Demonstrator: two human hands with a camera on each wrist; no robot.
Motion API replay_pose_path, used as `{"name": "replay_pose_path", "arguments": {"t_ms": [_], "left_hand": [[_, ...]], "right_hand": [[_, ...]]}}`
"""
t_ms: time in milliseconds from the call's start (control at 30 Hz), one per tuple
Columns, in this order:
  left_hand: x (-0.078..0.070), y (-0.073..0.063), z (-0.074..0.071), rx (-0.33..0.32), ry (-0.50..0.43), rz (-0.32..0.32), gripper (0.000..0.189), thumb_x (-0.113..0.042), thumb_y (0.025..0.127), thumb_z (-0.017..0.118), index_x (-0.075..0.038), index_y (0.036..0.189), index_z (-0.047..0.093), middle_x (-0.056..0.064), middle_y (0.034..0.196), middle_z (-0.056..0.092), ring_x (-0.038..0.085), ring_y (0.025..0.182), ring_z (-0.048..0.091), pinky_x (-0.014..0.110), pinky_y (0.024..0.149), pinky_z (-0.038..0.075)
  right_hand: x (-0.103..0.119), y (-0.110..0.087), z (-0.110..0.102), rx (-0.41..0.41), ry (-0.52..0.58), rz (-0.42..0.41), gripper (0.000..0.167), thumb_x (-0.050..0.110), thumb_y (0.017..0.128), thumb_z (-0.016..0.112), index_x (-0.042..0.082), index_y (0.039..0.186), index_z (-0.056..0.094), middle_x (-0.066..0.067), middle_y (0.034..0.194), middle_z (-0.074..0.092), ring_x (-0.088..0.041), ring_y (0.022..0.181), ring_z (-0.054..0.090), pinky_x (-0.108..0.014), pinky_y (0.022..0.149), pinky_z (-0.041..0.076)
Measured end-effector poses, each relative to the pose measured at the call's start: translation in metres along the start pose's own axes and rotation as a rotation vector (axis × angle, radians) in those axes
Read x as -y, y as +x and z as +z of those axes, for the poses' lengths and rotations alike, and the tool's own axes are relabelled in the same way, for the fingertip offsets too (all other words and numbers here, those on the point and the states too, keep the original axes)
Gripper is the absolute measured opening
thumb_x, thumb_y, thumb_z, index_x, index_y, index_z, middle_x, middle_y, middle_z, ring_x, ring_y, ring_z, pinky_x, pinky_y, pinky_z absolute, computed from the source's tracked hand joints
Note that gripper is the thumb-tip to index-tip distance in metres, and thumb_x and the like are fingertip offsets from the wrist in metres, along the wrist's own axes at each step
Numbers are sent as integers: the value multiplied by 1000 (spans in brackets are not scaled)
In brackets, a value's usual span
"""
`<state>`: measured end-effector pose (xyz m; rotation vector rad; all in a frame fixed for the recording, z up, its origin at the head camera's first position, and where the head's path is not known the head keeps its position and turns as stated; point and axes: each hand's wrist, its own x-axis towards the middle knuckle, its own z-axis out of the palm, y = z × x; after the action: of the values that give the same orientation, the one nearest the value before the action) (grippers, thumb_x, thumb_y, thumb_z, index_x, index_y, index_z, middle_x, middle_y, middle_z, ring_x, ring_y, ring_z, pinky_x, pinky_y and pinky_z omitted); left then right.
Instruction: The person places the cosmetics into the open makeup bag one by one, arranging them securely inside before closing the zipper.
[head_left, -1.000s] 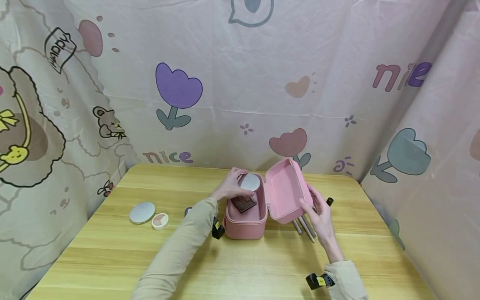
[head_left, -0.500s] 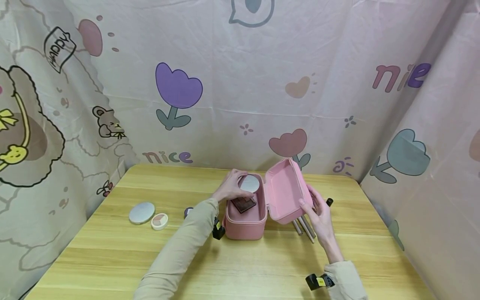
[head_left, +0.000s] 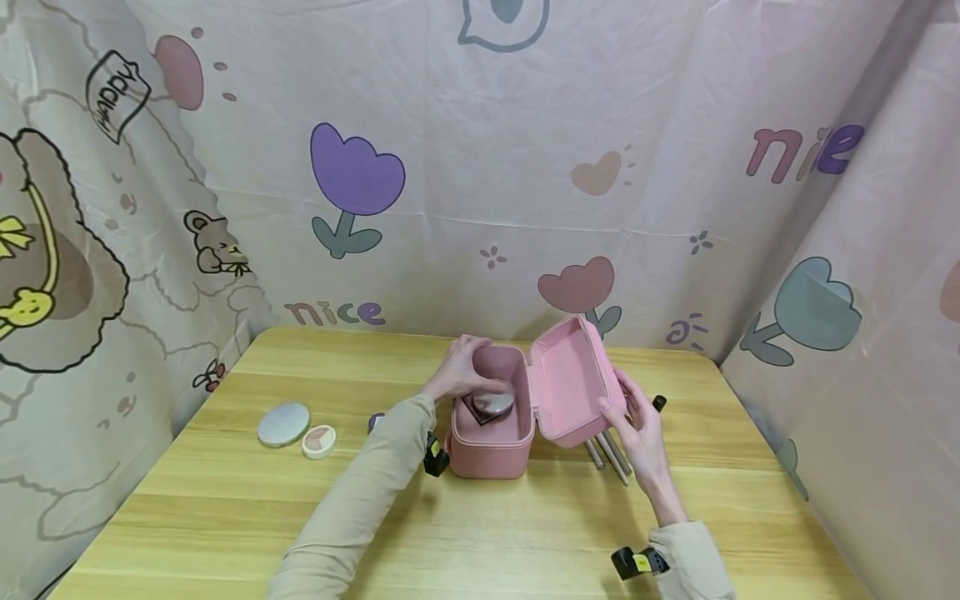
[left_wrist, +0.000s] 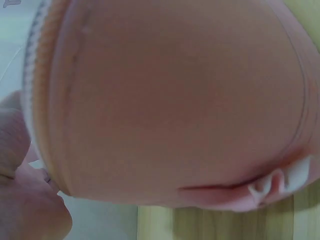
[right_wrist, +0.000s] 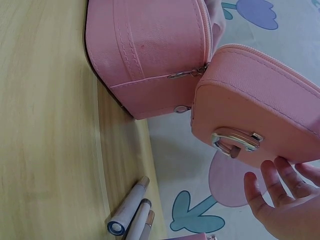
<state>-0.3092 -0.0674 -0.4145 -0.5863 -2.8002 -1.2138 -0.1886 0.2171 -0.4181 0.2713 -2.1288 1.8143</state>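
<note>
A pink zippered makeup case [head_left: 489, 462] stands with its lid [head_left: 572, 379] swung to the right. My left hand [head_left: 461, 373] hovers over its opening, thumb and fingers apart. Just below the thumb, a round silver-white compact [head_left: 493, 406] lies inside the case, overlapping a dark eyeshadow palette [head_left: 468, 410]. The left wrist view is mostly filled by the case's side, with part of the hand [left_wrist: 30, 195] at the rim. My right hand [head_left: 636, 421] holds the lid by its right edge, the thumb over the rim. Its fingertips [right_wrist: 270, 167] touch the lid's outer face.
A larger round silver compact [head_left: 283, 425] and a small round three-colour palette [head_left: 319, 442] lie on the wooden table [head_left: 480, 542] at left. A purple item [head_left: 377, 422] is partly hidden by the left sleeve. Several slim tubes [right_wrist: 131, 207] lie behind the lid. A printed curtain [head_left: 465, 167] hangs behind.
The compact has left the space between my left thumb and fingers and dropped onto the palette in the case. Both hands stay nearly where they were, and the lid remains held.
</note>
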Motion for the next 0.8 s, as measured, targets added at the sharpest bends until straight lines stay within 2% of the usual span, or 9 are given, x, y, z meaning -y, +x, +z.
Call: {"name": "replay_pose_path", "arguments": {"t_ms": [233,500,800], "left_hand": [[1,-5,-3,-3,-22,-14,91,-33,70,91,-3,146,49,21,140,47,36,134,41,53,116,40],[7,-9,-8,-27,-104,-3,89,-31,72,89,-3,146,48,20,144,45,35,136,40,54,118,38],[26,-22,-26,-62,-215,1,84,-29,78,85,-4,148,46,19,149,42,39,141,38,59,121,32]], "right_hand": [[1,0,1,-12,4,8,56,4,98,57,1,152,40,-10,142,49,7,117,57,-8,93,50],[2,-1,0,-5,10,15,57,5,98,57,1,152,38,-17,147,48,8,117,56,-7,93,50],[1,-1,-1,-1,4,9,57,5,99,56,0,152,37,-20,149,46,10,118,54,-5,95,48]]}}
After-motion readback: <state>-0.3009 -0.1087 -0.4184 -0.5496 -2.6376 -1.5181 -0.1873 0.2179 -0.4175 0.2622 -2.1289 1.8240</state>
